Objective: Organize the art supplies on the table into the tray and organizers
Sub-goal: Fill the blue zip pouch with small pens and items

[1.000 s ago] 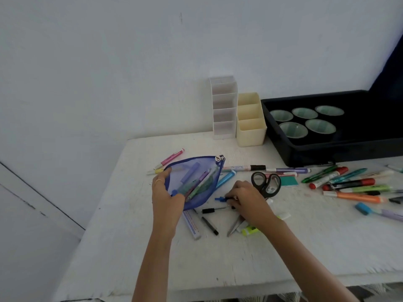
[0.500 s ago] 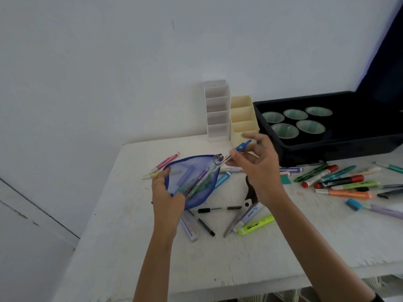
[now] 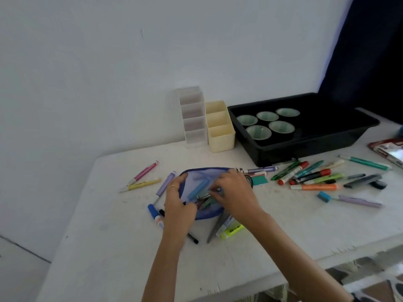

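A blue mesh pouch [image 3: 204, 211] lies open on the white table [image 3: 113, 243] with several pens inside. My left hand [image 3: 178, 207] grips the pouch's left rim, thumb on the upper edge. My right hand [image 3: 236, 194] reaches into the opening from the right, its fingertips pinching a thin pen [image 3: 218, 189] among the pens inside. Behind stand a white organizer [image 3: 193, 118], a cream organizer [image 3: 220, 129] and a black tray [image 3: 305, 150] holding several green-lined cups [image 3: 259, 132].
Loose markers [image 3: 311, 178] are scattered right of the pouch, with a teal eraser [image 3: 259, 180]. Pink pen [image 3: 145, 172], yellow highlighter [image 3: 142, 185] and purple pen [image 3: 165, 183] lie left. Scissors [image 3: 214, 229] and a neon highlighter [image 3: 232, 231] sit under my right wrist. A red packet [image 3: 390, 150] is far right.
My right hand picked a thin pen off the table, lifted it, and has now brought it down into the pouch opening. My left hand kept holding the pouch. The view shifted right.
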The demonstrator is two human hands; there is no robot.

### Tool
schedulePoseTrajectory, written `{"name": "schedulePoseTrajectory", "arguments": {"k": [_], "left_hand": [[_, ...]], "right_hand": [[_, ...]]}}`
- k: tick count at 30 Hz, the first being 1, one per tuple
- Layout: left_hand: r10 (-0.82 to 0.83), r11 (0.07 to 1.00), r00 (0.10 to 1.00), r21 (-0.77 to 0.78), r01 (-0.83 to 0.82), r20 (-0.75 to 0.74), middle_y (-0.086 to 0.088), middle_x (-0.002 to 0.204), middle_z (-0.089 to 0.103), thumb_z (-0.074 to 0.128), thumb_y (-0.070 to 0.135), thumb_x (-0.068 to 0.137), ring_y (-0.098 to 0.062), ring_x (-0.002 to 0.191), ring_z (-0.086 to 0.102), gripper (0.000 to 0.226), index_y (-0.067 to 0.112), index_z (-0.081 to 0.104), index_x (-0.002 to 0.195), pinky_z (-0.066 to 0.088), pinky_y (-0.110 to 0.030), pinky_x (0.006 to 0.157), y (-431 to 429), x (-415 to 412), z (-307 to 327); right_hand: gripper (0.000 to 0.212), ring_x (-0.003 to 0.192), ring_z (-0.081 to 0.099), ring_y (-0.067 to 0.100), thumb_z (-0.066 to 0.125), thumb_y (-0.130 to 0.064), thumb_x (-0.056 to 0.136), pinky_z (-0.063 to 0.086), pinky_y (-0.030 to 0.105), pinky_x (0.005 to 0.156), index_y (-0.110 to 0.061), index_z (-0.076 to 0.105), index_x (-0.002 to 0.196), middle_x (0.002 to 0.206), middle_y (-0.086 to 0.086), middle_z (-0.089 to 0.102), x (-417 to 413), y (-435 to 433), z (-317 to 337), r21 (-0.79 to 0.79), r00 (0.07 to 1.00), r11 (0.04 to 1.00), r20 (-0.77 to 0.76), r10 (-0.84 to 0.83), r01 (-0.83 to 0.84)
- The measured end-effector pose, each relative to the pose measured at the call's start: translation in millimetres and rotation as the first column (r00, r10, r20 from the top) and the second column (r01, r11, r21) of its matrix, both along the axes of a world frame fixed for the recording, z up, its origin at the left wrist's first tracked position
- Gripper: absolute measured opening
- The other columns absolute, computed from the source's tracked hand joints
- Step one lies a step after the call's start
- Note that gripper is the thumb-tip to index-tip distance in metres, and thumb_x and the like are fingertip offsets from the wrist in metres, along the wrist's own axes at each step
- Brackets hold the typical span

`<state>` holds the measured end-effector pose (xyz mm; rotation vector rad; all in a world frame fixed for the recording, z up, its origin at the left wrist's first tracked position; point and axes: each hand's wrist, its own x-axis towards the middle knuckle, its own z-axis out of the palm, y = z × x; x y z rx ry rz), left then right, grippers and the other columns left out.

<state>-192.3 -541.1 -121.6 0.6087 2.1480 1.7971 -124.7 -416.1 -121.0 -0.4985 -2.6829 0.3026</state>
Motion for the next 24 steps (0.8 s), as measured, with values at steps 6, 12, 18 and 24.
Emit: {"name": "schedulePoseTrajectory", "arguments": {"k": [6, 12, 18, 24], "left_hand": [[0.003, 0.999, 1.0, -0.055, -0.001, 0.029, 0.003, 0.124, 0.049, 0.053, -0.018, 0.077, -0.014, 0.11, 0.05, 0.066, 0.019, 0.047, 0.131, 0.051, -0.031, 0.088, 12, 0, -5], [0.01, 0.999, 1.0, -0.044, -0.01, 0.003, 0.002, 0.121, 0.048, 0.047, -0.02, 0.078, -0.011, 0.105, 0.046, 0.062, 0.015, 0.047, 0.129, 0.045, -0.017, 0.075, 15, -7, 1], [-0.019, 1.0, 1.0, -0.019, 0.019, 0.022, 0.003, 0.122, 0.048, 0.044, -0.022, 0.076, -0.011, 0.106, 0.051, 0.064, 0.017, 0.047, 0.128, 0.044, -0.017, 0.071, 32, -9, 3], [-0.082, 0.996, 0.996, 0.025, 0.081, 0.031, 0.004, 0.128, 0.048, 0.043, -0.024, 0.076, -0.009, 0.114, 0.046, 0.065, 0.02, 0.048, 0.124, 0.043, -0.005, 0.076, 63, 4, -1]], "right_hand": [[0.014, 0.098, 0.054, 0.023, 0.063, -0.018, 0.087, 0.038, 0.03, 0.085, -0.015, 0.072, 0.097, 0.098, 0.004, 0.068, 9, 17, -11, -0.049, 0.995, 0.998, -0.089, 0.046, -0.05], [0.011, 0.075, 0.054, 0.007, 0.071, -0.005, 0.076, 0.042, 0.019, 0.07, -0.01, 0.071, 0.086, 0.079, -0.001, 0.066, 27, 32, -1, -0.161, 0.865, 0.986, -0.501, -0.04, -0.048], [0.014, 0.066, 0.058, 0.005, 0.07, -0.001, 0.078, 0.047, 0.013, 0.065, -0.012, 0.072, 0.086, 0.078, -0.002, 0.068, 43, 62, -16, -0.294, 0.841, 0.953, -0.495, -0.217, 0.072], [0.015, 0.067, 0.058, 0.008, 0.067, -0.003, 0.08, 0.045, 0.012, 0.066, -0.013, 0.073, 0.088, 0.078, -0.005, 0.066, 75, 96, -29, -0.387, 0.849, 0.895, -0.376, -0.371, 0.22]]}}
